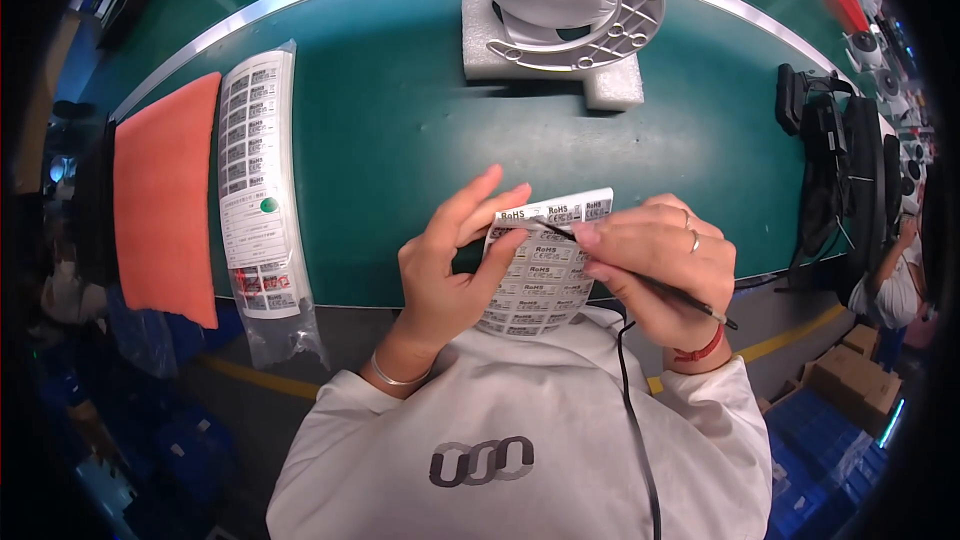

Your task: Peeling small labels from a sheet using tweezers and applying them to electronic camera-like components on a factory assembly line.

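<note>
We have a sheet of labels (545, 275) up in front of our white shirt (560, 420), by the near edge of the green table (390, 140); our left hand (445, 265) is half open with its fingers spread, and its thumb lies over the top left of the sheet; we cannot tell if it pinches the paper; our right hand (665, 265) is curled closed around a thin dark tool (690, 300), and the tip sits at the top rows; the tip is tiny here, so it may be tweezers or a pen. To do this well, we should hold the sheet firm so it does not bend; we should go slowly and let the tip touch just one label; pushing hard could rip the paper; our thumb should mind the tip.
</note>
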Demonstrator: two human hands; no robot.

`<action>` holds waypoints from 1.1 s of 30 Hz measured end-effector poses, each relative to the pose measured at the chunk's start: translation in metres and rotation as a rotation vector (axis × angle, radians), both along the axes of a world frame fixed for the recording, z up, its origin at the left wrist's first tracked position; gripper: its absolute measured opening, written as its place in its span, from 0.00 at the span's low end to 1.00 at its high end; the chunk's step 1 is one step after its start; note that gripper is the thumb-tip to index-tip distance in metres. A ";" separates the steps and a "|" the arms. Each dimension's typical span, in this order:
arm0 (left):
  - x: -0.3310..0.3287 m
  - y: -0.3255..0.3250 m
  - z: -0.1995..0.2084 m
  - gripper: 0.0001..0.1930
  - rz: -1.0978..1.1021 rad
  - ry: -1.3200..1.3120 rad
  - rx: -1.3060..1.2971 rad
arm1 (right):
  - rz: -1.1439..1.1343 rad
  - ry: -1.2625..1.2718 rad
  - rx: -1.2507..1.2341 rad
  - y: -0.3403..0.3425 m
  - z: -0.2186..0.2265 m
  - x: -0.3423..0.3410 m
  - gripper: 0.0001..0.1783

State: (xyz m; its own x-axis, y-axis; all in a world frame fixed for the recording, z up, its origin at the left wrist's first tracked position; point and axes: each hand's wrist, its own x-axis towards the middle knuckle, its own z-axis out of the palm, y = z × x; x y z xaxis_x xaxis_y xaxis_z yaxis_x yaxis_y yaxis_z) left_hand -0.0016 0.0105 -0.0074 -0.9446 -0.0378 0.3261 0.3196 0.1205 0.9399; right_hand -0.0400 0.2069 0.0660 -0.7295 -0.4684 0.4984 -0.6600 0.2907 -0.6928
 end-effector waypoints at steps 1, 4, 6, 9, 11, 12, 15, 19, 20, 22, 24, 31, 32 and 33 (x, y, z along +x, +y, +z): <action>0.000 0.000 -0.002 0.28 -0.008 -0.007 0.027 | -0.008 0.002 -0.027 0.000 0.000 -0.002 0.15; 0.003 0.000 -0.001 0.30 -0.019 -0.080 0.069 | -0.111 0.081 -0.086 0.010 -0.001 -0.012 0.15; 0.005 -0.001 0.000 0.31 -0.030 -0.144 0.077 | -0.132 0.222 -0.027 0.016 -0.001 -0.027 0.15; 0.005 -0.004 -0.003 0.31 -0.048 -0.119 0.051 | -0.081 0.461 0.226 0.020 -0.007 -0.048 0.14; 0.004 -0.003 -0.002 0.30 -0.072 -0.075 -0.005 | -0.047 0.588 0.292 0.023 -0.018 -0.058 0.13; 0.004 -0.002 0.002 0.29 -0.079 -0.080 -0.022 | -0.045 0.657 0.305 0.021 -0.022 -0.061 0.13; 0.001 -0.001 0.004 0.29 -0.107 -0.102 -0.063 | -0.066 0.686 0.297 0.019 -0.031 -0.074 0.12; 0.001 -0.003 0.004 0.30 -0.124 -0.113 -0.056 | -0.092 0.706 0.247 0.008 -0.040 -0.085 0.11; 0.002 -0.003 0.003 0.30 -0.124 -0.118 -0.050 | -0.089 0.709 0.229 0.007 -0.042 -0.087 0.10; 0.002 -0.003 0.003 0.30 -0.128 -0.123 -0.045 | -0.091 0.713 0.226 0.006 -0.045 -0.089 0.10; 0.003 -0.003 0.003 0.30 -0.138 -0.128 -0.042 | -0.089 0.717 0.223 0.007 -0.047 -0.091 0.10; 0.002 -0.004 0.004 0.30 -0.132 -0.142 -0.048 | -0.063 0.664 0.209 0.007 -0.051 -0.093 0.12; 0.002 -0.004 0.004 0.30 -0.128 -0.143 -0.049 | -0.068 0.632 0.188 0.007 -0.051 -0.093 0.13; 0.002 -0.004 0.003 0.30 -0.125 -0.143 -0.051 | -0.065 0.632 0.185 0.006 -0.053 -0.092 0.13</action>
State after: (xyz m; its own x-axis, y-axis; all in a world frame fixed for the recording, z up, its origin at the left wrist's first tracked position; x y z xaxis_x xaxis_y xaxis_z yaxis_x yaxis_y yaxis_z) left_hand 0.0008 0.0062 -0.0041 -0.9778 0.0958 0.1863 0.1983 0.1368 0.9705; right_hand -0.1324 0.2132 0.0134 -0.3524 -0.5520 0.7557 -0.9002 0.4206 -0.1126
